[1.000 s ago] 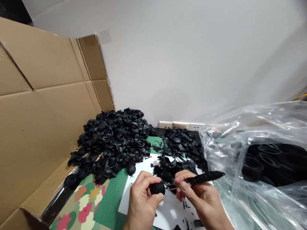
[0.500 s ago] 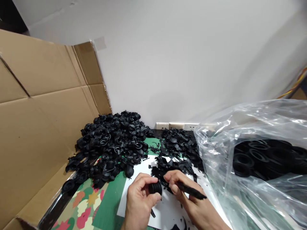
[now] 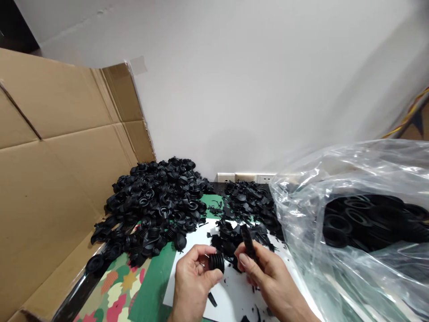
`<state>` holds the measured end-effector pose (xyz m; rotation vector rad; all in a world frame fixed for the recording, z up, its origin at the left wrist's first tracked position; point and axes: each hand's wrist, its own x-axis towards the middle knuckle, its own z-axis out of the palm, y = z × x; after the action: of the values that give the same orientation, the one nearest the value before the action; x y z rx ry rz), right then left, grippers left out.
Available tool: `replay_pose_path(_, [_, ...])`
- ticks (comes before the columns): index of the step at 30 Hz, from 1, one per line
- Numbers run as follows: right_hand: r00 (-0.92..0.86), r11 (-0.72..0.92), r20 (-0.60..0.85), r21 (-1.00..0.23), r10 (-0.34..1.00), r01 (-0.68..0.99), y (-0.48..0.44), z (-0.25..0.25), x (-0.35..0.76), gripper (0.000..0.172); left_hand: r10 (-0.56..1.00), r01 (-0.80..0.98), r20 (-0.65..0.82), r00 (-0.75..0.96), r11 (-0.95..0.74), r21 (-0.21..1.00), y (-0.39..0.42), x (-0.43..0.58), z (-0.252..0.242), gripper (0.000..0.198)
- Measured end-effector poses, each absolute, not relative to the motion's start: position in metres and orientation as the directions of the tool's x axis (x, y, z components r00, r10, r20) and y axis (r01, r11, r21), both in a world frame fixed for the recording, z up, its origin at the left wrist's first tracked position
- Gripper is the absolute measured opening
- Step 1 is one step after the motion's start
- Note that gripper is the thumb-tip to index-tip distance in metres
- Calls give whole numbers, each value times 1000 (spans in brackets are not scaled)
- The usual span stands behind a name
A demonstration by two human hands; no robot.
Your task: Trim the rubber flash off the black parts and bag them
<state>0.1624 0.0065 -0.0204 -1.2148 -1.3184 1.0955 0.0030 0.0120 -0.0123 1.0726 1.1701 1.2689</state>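
My left hand [image 3: 196, 279] is closed on a black ribbed rubber bellows [image 3: 216, 263], pinched between thumb and fingers above a white sheet [image 3: 228, 297]. Just to its right, my right hand [image 3: 264, 273] grips a slim dark tool [image 3: 247, 239] with a rough, coated-looking surface. The tool sticks up from between thumb and forefinger; its exact kind does not show. A gap separates the tool from the bellows. Behind both hands lies a small heap of black rubber scraps [image 3: 226, 237], partly hidden by the right hand.
A large pile of black ribbed rubber parts [image 3: 161, 197] stands at the left beside a cardboard box [image 3: 67, 170]. Another heap of black scraps [image 3: 248, 199] lies near the wall sockets [image 3: 264, 179]. At right, a clear plastic bag [image 3: 298, 214] holds black rings [image 3: 362, 219].
My right hand has turned the dark tool from pointing back toward the wrist to standing up, and shifted slightly right. My left hand keeps the bellows in nearly the same place.
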Motion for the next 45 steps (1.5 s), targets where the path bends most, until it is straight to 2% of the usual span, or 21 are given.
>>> replay_pose_path(5, [-54,-4,-6,-999,999,51,5,-15,149,26,997,-119,-66,-29,62,991,12,3,-14,28])
replay_pose_path(10, [-51,-31,-29,-999,998,-36,2,-13,139,24,997,-120,-74,-7,73,990,14,3,-16,27])
replay_pose_path(14, [-44,-131,-125,-978,991,-165,5,-23,140,29,996,-145,-91,-16,87,986,14,2,-14,24])
replay_pose_path(17, [-40,-170,-166,-964,985,-202,9,-30,141,35,995,-155,-96,-23,91,984,14,2,-10,20])
replay_pose_path(37, [-110,-252,-231,-933,967,-256,5,-26,139,35,997,-108,-70,-40,66,992,17,2,-15,18])
replay_pose_path(45, [-135,-299,-267,-885,954,-356,4,-22,136,38,997,-118,-69,-33,65,991,15,2,-12,12])
